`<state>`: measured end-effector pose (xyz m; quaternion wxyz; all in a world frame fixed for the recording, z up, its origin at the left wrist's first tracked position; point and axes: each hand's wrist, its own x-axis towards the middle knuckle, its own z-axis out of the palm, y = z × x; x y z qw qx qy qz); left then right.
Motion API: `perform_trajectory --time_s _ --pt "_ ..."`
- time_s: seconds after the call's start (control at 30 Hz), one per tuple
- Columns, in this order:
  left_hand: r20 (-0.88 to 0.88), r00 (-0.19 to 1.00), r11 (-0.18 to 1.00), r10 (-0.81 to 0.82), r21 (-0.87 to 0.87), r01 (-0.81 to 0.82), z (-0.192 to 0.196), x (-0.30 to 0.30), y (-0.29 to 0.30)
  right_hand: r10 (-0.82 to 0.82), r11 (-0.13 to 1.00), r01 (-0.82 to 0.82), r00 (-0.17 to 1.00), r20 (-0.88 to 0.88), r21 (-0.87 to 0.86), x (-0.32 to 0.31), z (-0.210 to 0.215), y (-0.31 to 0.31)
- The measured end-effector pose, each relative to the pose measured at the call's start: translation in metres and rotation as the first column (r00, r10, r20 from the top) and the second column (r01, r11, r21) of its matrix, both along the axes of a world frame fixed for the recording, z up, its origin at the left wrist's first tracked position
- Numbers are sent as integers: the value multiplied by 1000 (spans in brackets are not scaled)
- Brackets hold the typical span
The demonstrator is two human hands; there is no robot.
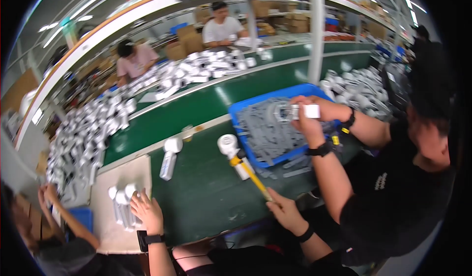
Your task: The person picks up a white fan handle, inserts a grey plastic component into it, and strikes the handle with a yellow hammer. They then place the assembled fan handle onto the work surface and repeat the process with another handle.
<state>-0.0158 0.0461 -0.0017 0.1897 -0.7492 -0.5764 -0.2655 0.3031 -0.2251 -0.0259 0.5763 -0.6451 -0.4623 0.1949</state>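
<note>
My left hand, a black watch on its wrist, is open with fingers spread beside a few white round-headed pieces with grey handles. They lie side by side on a beige board. My right hand grips the end of a yellow-handled hammer. Its dark head is over a white handheld piece with a round slotted head, partly covering that piece's handle. I cannot tell whether hammer and piece touch. Farther left, another white round-headed piece lies on the green table.
A blue tray of grey strips stands at right, where a black-clad co-worker's hands hold a white part. Another person's hands work at far left. Heaps of white pieces line the far side; a white post rises behind the tray.
</note>
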Motion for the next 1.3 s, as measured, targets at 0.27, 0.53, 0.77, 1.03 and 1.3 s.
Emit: perform_trajectory --time_s 0.27,0.53,0.77,1.03,1.3 --pt "276 577 498 -768 -309 810 27 217 -79 146 989 -135 781 -607 65 9 -3 -1" --pt "56 797 760 -601 -270 592 -12 274 -84 265 963 -219 688 -676 155 18 -6 -8" --pt "292 729 651 -620 -328 685 -14 255 -65 287 958 -218 699 -654 187 19 -9 -9" --pt "655 633 508 -413 -411 757 11 157 -67 261 965 -214 762 -593 150 21 -17 -12" --pt "522 783 792 -339 -290 537 9 87 -90 175 984 -178 981 -86 -19 15 5 -8"
